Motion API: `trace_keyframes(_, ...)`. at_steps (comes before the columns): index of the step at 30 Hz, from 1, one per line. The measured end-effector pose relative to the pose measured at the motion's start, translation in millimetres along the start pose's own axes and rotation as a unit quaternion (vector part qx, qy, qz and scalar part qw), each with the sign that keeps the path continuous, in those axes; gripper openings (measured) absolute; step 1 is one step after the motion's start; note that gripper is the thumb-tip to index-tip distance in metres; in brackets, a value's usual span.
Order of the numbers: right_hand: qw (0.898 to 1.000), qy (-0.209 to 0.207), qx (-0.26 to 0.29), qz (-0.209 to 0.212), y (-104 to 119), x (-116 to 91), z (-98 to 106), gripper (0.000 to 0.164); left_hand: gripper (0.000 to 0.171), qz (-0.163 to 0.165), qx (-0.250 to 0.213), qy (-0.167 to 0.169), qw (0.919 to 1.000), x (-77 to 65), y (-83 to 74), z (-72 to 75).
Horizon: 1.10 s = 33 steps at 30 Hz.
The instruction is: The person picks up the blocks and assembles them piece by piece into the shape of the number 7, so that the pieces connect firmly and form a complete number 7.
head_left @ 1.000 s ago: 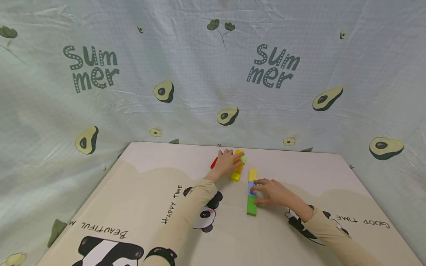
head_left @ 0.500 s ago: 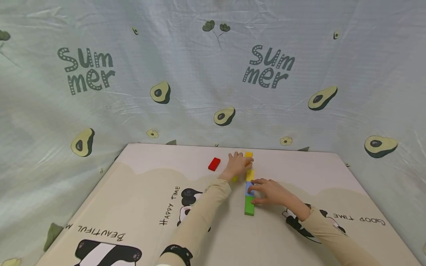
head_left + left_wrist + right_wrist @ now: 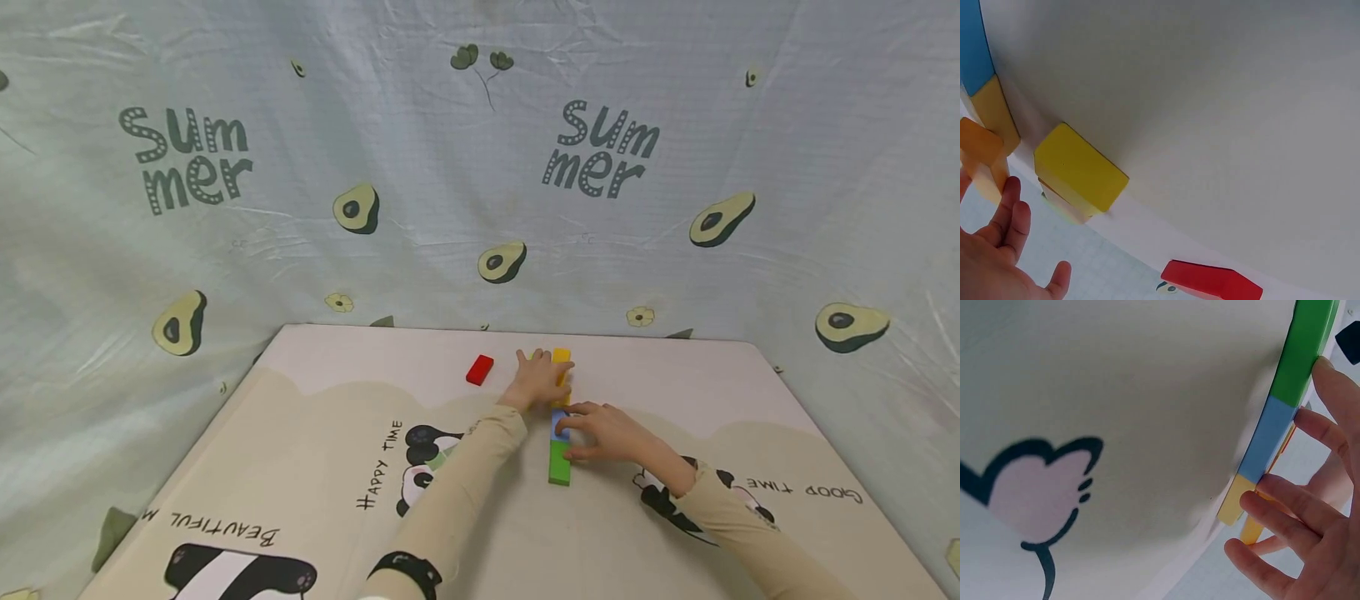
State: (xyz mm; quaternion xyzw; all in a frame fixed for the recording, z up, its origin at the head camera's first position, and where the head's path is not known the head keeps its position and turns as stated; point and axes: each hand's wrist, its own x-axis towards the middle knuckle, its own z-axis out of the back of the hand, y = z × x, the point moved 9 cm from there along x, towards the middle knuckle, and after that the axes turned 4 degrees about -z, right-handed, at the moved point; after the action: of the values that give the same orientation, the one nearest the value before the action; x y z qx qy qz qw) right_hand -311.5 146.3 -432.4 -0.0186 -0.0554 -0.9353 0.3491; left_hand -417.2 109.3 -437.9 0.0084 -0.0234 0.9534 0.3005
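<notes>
A row of blocks lies end to end on the table: a green block (image 3: 559, 462), a blue block (image 3: 1267, 437) and a yellow block (image 3: 1235, 501). At the row's far end my left hand (image 3: 538, 380) pinches an orange-yellow block (image 3: 984, 153) between fingers and thumb. It stands against the row's yellow block in the left wrist view; how firmly they touch I cannot tell. My right hand (image 3: 611, 433) rests its fingertips along the row's right side, by the green, blue and yellow blocks. Beside the left hand sits a brighter yellow block (image 3: 1079, 169), mostly hidden in the head view.
A red block (image 3: 480, 370) lies left of my left hand. Another pale block (image 3: 1063, 203) shows partly behind the bright yellow one. The table (image 3: 315, 450) bears panda prints, and a patterned curtain (image 3: 420, 150) hangs behind its far edge.
My left hand has moved right, from the loose yellow blocks to the row's far end, bringing the orange-yellow block along. The red block has come into full view. My right hand stays by the row.
</notes>
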Motion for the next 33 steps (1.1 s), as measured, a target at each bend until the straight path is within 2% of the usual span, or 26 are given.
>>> trace_keyframes(10,1.0,0.003,0.009,-0.004,1,1,0,0.029,0.05,0.001,0.025,0.028,0.9993,-4.5,-1.6,-6.1)
trace_keyframes(16,1.0,0.003,0.005,-0.006,-1,0,0,0.031,0.055,-0.001,0.002,0.073,0.9973,-6.6,-3.3,-11.4)
trace_keyframes(19,1.0,0.004,0.009,-0.007,-1,0,0,0.031,0.052,-0.006,0.003,0.078,0.997,-8.1,-3.2,-11.1)
trace_keyframes(22,1.0,0.007,0.01,-0.008,-2,0,0,0.03,0.048,-0.022,0.008,0.059,0.998,-10.3,-2.9,-8.3)
trace_keyframes(28,1.0,0.01,0.01,-0.012,-2,1,-2,0.03,0.04,-0.067,0.029,-0.006,0.9973,-16.0,-2.4,-4.6)
trace_keyframes(33,1.0,0.007,0.014,-0.011,-2,1,-1,0.029,0.037,-0.093,0.059,-0.024,0.9936,-23.5,-2.5,-2.8)
